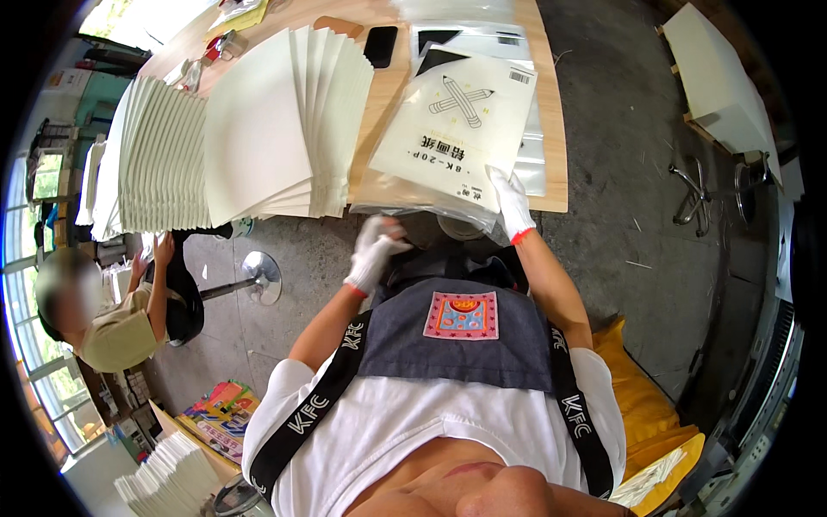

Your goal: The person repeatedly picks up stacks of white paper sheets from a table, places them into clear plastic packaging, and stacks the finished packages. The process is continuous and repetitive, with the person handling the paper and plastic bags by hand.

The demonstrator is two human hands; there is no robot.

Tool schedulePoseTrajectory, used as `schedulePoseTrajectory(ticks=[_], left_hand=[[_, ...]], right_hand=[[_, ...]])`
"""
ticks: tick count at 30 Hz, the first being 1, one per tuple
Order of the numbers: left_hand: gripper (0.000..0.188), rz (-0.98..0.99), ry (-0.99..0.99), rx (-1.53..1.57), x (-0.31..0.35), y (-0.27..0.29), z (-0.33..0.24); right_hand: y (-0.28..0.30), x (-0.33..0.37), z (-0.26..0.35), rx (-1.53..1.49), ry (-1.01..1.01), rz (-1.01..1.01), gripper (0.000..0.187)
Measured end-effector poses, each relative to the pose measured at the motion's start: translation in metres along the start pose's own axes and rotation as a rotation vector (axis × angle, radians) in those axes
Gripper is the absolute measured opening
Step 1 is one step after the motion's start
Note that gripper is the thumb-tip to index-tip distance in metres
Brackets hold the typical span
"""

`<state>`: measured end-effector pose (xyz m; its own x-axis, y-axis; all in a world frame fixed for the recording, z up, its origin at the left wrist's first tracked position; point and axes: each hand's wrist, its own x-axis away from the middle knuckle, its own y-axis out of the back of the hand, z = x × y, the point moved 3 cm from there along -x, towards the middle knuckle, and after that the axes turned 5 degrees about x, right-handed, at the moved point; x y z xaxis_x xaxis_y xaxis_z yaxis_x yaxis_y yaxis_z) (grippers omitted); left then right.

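Head view: two black straps [310,418] with white lettering flank a dark grey apron [396,349] bearing one square, pink-edged patch [462,315], worn by a person in white gloves with red cuffs. The right hand [514,207] grips the near right corner of one clear-sleeved package [457,112] of cream paper, which lies at the right of the worktop [556,172], its near edge jutting past the rim. The left hand [376,252] is just off the near left corner, fingers curled; whether they hold anything cannot be told. Print on the package shows two crossed pencils, black characters and one barcode. At least one more sleeved package [532,155] lies beneath. To the left stand at least two fanned stacks of pale sheets, one broad [258,121] and one tightly ridged [164,164], the sheets too many to count. Beyond lies one black phone [380,46]. One co-worker [121,336] is at far left.
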<state>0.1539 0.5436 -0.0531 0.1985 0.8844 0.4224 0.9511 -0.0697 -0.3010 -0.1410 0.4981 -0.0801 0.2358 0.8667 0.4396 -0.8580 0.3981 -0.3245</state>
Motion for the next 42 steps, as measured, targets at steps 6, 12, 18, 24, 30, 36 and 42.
schedulePoseTrajectory(ticks=[6, 12, 18, 24, 30, 36, 42], left_hand=[[0.036, 0.166, 0.251, -0.059, -0.047, -0.111, 0.017], [0.017, 0.582, 0.096, 0.041, -0.023, -0.125, 0.004], [0.012, 0.52, 0.433, -0.632, -0.037, -0.02, 0.013], [0.03, -0.001, 0.446, 0.186, -0.064, 0.027, 0.047], [0.028, 0.017, -0.1, -0.319, -0.051, -0.063, -0.046], [0.021, 0.36, -0.82, -0.934, -0.052, -0.189, -0.143], [0.026, 0.53, -1.361, -0.728, -0.045, -0.231, -0.23]], right_hand=[[-0.022, -0.01, -0.005, 0.15, 0.082, -0.019, 0.034], [0.003, -0.014, -0.001, 0.065, -0.104, 0.046, 0.038], [0.072, 0.001, 0.022, 0.137, -0.186, 0.091, 0.033], [0.157, 0.091, 0.006, 0.896, -0.63, 0.61, 0.038], [0.131, 0.064, 0.013, 0.397, -0.353, 0.109, 0.054], [0.096, -0.013, -0.105, 0.012, 0.007, 0.542, 0.027], [0.036, -0.054, 0.049, 0.033, 0.084, 0.271, 0.036]])
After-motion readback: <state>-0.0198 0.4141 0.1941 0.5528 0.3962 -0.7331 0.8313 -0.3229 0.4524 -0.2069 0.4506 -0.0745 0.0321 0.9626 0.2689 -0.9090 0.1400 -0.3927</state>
